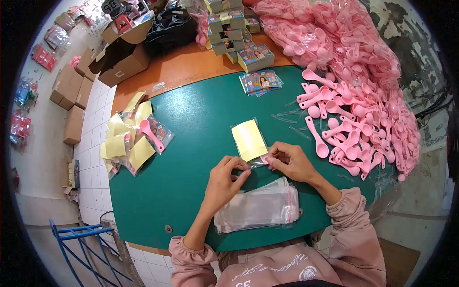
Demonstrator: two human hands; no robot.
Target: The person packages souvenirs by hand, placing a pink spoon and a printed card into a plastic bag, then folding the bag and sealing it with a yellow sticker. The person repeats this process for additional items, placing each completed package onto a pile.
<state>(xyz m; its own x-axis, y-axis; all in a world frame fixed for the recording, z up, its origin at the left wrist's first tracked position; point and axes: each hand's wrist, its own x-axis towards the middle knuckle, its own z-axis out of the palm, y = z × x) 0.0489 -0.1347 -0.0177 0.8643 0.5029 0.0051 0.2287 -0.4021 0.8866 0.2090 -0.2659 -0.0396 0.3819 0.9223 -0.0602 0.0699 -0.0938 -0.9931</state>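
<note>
A clear plastic bag with a yellow card in it lies on the green table in front of me. My left hand is closed in a pinch at the bag's lower left corner. Thumb and finger of my right hand pinch the lower right corner, where a bit of pink shows. The rest of what the bag holds is hidden under the card. Just below my hands lies a stack of flat clear plastic bags.
Loose pink spoons spread over the right side, with bagged pink spoons behind. Picture cards lie at the back, before stacked card bundles. Filled packets are heaped at left. A cardboard box stands at back left.
</note>
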